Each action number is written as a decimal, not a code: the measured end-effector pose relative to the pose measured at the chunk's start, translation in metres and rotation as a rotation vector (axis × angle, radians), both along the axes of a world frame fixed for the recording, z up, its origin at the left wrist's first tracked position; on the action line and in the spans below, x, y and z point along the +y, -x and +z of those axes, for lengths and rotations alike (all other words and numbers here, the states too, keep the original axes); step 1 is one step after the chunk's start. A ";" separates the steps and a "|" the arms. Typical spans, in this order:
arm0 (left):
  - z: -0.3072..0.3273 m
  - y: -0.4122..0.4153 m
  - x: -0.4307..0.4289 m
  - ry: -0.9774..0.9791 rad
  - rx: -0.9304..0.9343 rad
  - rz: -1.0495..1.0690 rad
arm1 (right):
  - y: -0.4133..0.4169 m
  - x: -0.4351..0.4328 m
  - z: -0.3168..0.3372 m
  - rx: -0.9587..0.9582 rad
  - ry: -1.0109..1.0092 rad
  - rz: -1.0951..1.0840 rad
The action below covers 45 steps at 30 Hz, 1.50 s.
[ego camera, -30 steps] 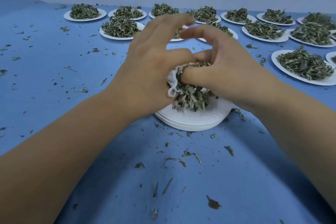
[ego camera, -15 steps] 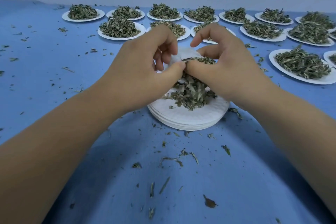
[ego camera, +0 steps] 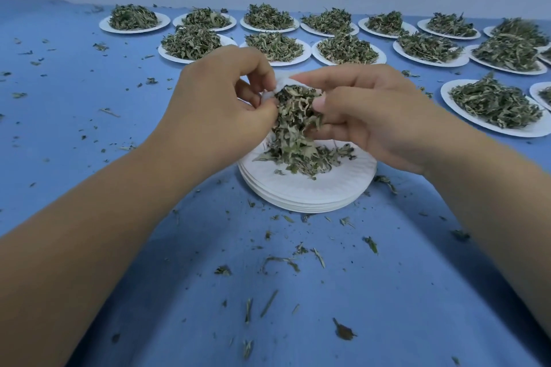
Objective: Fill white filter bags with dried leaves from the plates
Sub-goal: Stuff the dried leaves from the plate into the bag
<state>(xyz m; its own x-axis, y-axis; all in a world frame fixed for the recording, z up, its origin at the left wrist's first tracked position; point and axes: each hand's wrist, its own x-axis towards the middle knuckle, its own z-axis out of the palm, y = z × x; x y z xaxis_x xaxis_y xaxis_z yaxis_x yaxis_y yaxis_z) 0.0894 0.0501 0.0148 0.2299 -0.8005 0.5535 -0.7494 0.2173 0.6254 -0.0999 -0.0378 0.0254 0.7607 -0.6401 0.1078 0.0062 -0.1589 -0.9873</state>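
A white filter bag [ego camera: 281, 83] is held up above a stack of white paper plates [ego camera: 307, 191] in the middle of the blue table. My left hand [ego camera: 220, 110] pinches the bag's left edge. My right hand [ego camera: 363, 110] grips a clump of dried green leaves [ego camera: 295, 116] at the bag's mouth. Leaves trail down from the clump onto a small heap [ego camera: 304, 158] on the top plate. Most of the bag is hidden behind my fingers and the leaves.
Several white plates heaped with dried leaves [ego camera: 190, 43] stand in rows along the back and right [ego camera: 495, 104] of the blue cloth [ego camera: 74, 116]. Loose leaf bits [ego camera: 280, 262] are scattered over the cloth around the stack. A pale wall runs behind.
Both hands have risen off the plate stack with the bag and leaves. My left hand went from covering the bag to pinching its edge; leaves now spill down onto the plate.
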 end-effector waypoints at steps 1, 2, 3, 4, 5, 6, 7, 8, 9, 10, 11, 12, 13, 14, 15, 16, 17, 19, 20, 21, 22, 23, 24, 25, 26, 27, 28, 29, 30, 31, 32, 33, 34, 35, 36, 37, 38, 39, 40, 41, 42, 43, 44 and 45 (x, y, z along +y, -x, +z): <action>0.000 0.000 0.000 -0.004 0.007 -0.002 | 0.001 0.000 0.000 -0.011 0.013 0.004; 0.001 0.000 0.000 -0.006 0.017 -0.011 | 0.001 0.000 0.000 -0.018 0.041 -0.009; 0.001 0.001 0.000 -0.007 0.030 -0.024 | 0.001 0.001 -0.001 -0.020 0.078 -0.038; 0.001 0.003 0.001 -0.003 0.045 -0.037 | 0.000 0.001 -0.001 -0.018 0.118 -0.077; 0.001 0.004 0.001 0.004 0.064 -0.051 | 0.000 0.001 -0.002 -0.010 0.158 -0.116; 0.002 0.006 0.002 0.011 0.084 -0.068 | 0.000 0.001 -0.002 0.003 0.199 -0.148; 0.002 0.007 0.003 0.017 0.099 -0.088 | 0.000 0.002 -0.002 0.017 0.234 -0.175; 0.003 0.009 0.003 0.022 0.110 -0.110 | -0.001 0.002 -0.002 0.028 0.262 -0.202; 0.004 0.010 0.004 0.026 0.119 -0.131 | -0.001 0.001 -0.001 0.036 0.284 -0.226; 0.005 0.011 0.004 0.027 0.128 -0.146 | -0.001 0.001 -0.001 0.040 0.304 -0.245; 0.006 0.011 0.004 0.023 0.137 -0.156 | -0.001 0.001 0.000 0.046 0.326 -0.260; 0.006 0.011 0.004 0.014 0.144 -0.164 | -0.001 0.002 0.000 0.056 0.357 -0.278; 0.006 0.010 0.004 0.001 0.146 -0.172 | -0.002 0.002 0.000 0.072 0.392 -0.296; 0.006 0.010 0.004 -0.017 0.146 -0.178 | -0.002 0.002 -0.001 0.090 0.425 -0.315; 0.006 0.010 0.004 -0.036 0.148 -0.179 | -0.002 0.002 -0.002 0.105 0.447 -0.330; 0.005 0.010 0.003 -0.054 0.148 -0.173 | -0.002 0.001 -0.002 0.115 0.458 -0.343; 0.005 0.009 0.003 -0.068 0.147 -0.169 | -0.003 0.001 -0.003 0.122 0.463 -0.353; 0.005 0.010 0.002 -0.079 0.155 -0.174 | -0.004 0.002 -0.003 0.137 0.471 -0.371; 0.005 0.010 0.002 -0.081 0.168 -0.180 | -0.004 0.003 -0.003 0.143 0.476 -0.377; 0.006 0.010 0.002 -0.081 0.186 -0.188 | -0.004 0.003 -0.003 0.147 0.478 -0.384; 0.007 0.010 0.003 -0.081 0.209 -0.198 | -0.005 0.003 -0.002 0.150 0.478 -0.394; 0.008 0.010 0.003 -0.080 0.230 -0.209 | -0.005 0.003 -0.002 0.153 0.479 -0.408; 0.009 0.010 0.004 -0.077 0.244 -0.221 | -0.006 0.004 -0.001 0.156 0.482 -0.425; 0.010 0.010 0.005 -0.073 0.249 -0.234 | -0.007 0.004 -0.001 0.159 0.485 -0.441; 0.011 0.011 0.005 -0.067 0.247 -0.245 | -0.008 0.005 -0.001 0.164 0.489 -0.457; 0.012 0.012 0.006 -0.060 0.245 -0.253 | -0.009 0.005 0.000 0.171 0.500 -0.473; 0.012 0.013 0.006 -0.055 0.243 -0.261 | -0.010 0.005 0.000 0.181 0.518 -0.491; 0.013 0.014 0.007 -0.055 0.240 -0.271 | -0.011 0.005 0.000 0.192 0.536 -0.514; 0.013 0.016 0.008 -0.059 0.236 -0.282 | -0.011 0.005 0.000 0.202 0.554 -0.543; 0.013 0.017 0.008 -0.066 0.232 -0.293 | -0.012 0.004 -0.001 0.213 0.575 -0.576; 0.013 0.019 0.009 -0.072 0.227 -0.303 | -0.013 0.004 -0.001 0.224 0.598 -0.606; 0.012 0.020 0.009 -0.074 0.221 -0.312 | -0.015 0.003 -0.001 0.236 0.617 -0.626; 0.013 0.021 0.009 -0.072 0.214 -0.321 | -0.016 0.004 -0.001 0.246 0.624 -0.636; 0.013 0.021 0.010 -0.066 0.205 -0.325 | -0.017 0.004 -0.001 0.253 0.622 -0.640; 0.013 0.021 0.009 -0.060 0.199 -0.320 | -0.018 0.004 -0.001 0.255 0.613 -0.640; 0.012 0.021 0.009 -0.057 0.204 -0.301 | -0.019 0.005 -0.001 0.253 0.597 -0.634; 0.011 0.019 0.008 -0.057 0.223 -0.270 | -0.019 0.005 0.000 0.254 0.572 -0.621; 0.009 0.018 0.006 -0.058 0.246 -0.230 | -0.018 0.006 0.000 0.263 0.537 -0.598; 0.007 0.017 0.005 -0.062 0.264 -0.188 | -0.017 0.006 0.001 0.271 0.485 -0.562; 0.005 0.015 0.003 -0.069 0.272 -0.149 | -0.017 0.007 0.001 0.274 0.414 -0.517; 0.004 0.013 0.002 -0.075 0.273 -0.118 | -0.017 0.008 0.001 0.276 0.339 -0.471; 0.003 0.012 0.002 -0.077 0.272 -0.094 | -0.018 0.008 0.000 0.272 0.271 -0.431; 0.003 0.010 0.002 -0.075 0.273 -0.075 | -0.020 0.008 0.001 0.254 0.212 -0.400; 0.003 0.009 0.002 -0.072 0.276 -0.060 | -0.020 0.007 0.001 0.223 0.160 -0.373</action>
